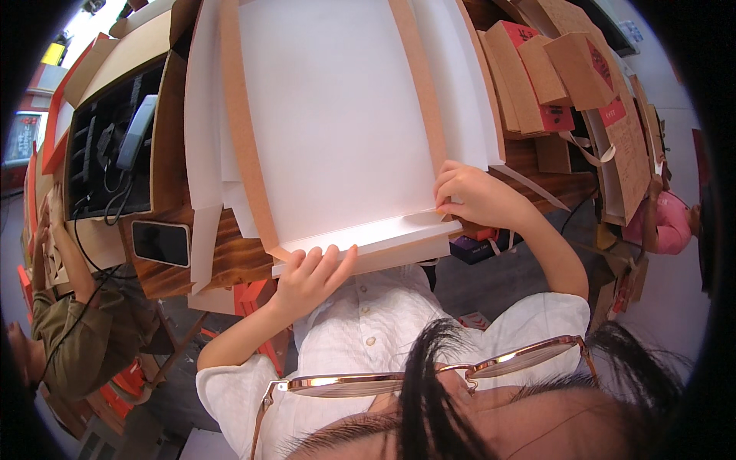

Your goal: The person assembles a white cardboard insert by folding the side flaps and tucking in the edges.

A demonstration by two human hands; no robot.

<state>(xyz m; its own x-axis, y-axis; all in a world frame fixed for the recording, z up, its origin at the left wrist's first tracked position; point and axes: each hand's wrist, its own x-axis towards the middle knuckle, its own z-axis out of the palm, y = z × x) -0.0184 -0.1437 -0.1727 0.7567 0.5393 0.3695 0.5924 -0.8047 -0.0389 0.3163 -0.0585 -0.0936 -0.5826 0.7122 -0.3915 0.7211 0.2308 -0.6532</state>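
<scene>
A large white cardboard box blank (337,115) lies in front of me, with a brown strip (244,130) down its left side and another brown strip (418,77) down its right. Its near flap (383,234) is folded along the edge closest to me. My left hand (313,277) has its fingers curled over the left part of that flap. At the flap's right end, near the foot of the right strip, my right hand (471,196) pinches the cardboard with thumb and fingers. The undersides of both grips are hidden.
A phone (161,243) lies on the wooden table (234,264), beside an open carton (170,138) holding a grey-blue device (138,132) and cables. Brown boxes with red labels (529,77) stand at right. Other people work at far left (84,345) and far right (663,222).
</scene>
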